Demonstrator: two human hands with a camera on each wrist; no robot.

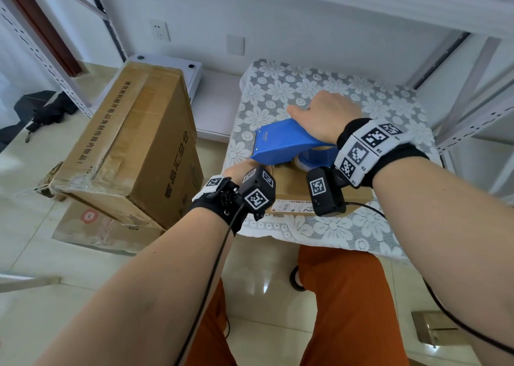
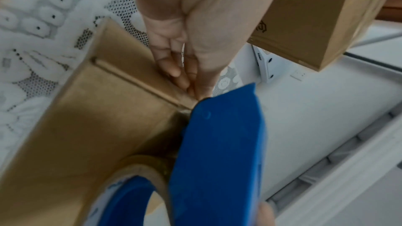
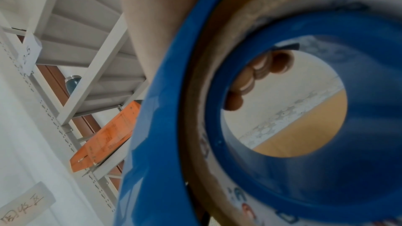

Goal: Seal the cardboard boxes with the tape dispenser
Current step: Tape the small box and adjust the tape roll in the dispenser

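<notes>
A small cardboard box [image 1: 292, 190] lies on the lace-covered table [image 1: 347, 87]. On top of it rests a blue tape dispenser [image 1: 283, 143] holding a brown tape roll [image 2: 141, 169]. My right hand [image 1: 322, 112] grips the dispenser [image 3: 152, 143] from above; its curled fingertips [image 3: 245, 82] show through the roll's hub. In the head view my left hand [image 1: 237, 169] sits at the box's left end, mostly hidden by the wrist camera. The left wrist view shows its straight fingers [image 2: 180, 75] pressing the box [image 2: 97, 109] just in front of the dispenser's nose [image 2: 222, 135].
A large cardboard box [image 1: 130, 143] leans on a flatter one [image 1: 91, 224] on the floor to the left. White metal racking [image 1: 472, 101] stands right of the table and overhead. A black umbrella [image 1: 47, 112] lies at far left. My knees are under the table's near edge.
</notes>
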